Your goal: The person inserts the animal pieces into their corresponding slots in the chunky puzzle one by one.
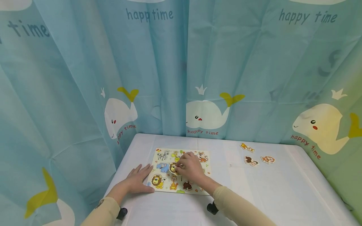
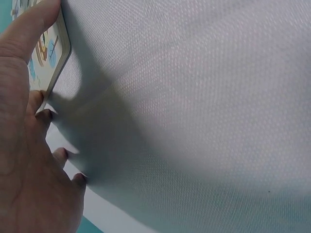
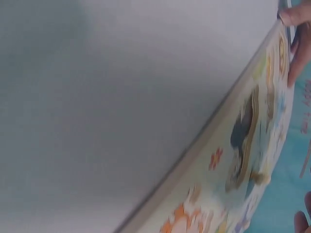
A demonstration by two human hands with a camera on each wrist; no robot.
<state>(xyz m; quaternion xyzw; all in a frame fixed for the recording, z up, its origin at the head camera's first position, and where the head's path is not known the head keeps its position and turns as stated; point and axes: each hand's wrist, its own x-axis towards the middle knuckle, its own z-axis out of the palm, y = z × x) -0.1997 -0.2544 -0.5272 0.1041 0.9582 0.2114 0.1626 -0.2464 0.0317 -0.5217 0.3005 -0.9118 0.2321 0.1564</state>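
A puzzle board (image 1: 181,190) printed with cartoon animals lies flat on the table. My right hand (image 1: 190,168) is over its middle and pinches a lion piece (image 1: 172,169) between thumb and fingers. The palm hides part of the board's right half. At the board's left edge my left hand (image 1: 139,179) rests with its fingers spread, the thumb touching the lower left corner. That thumb (image 2: 31,29) shows on the board's edge in the left wrist view. Only a few right fingertips (image 3: 302,221) enter the right wrist view. Another lion (image 1: 157,181) appears at the board's lower left.
To the right on the white table (image 1: 254,188) lie three loose animal pieces: a yellow one (image 1: 247,147), a dark brown one (image 1: 251,161) and an orange one (image 1: 267,159). A blue curtain (image 1: 169,78) with whale prints hangs behind the table's far edge.
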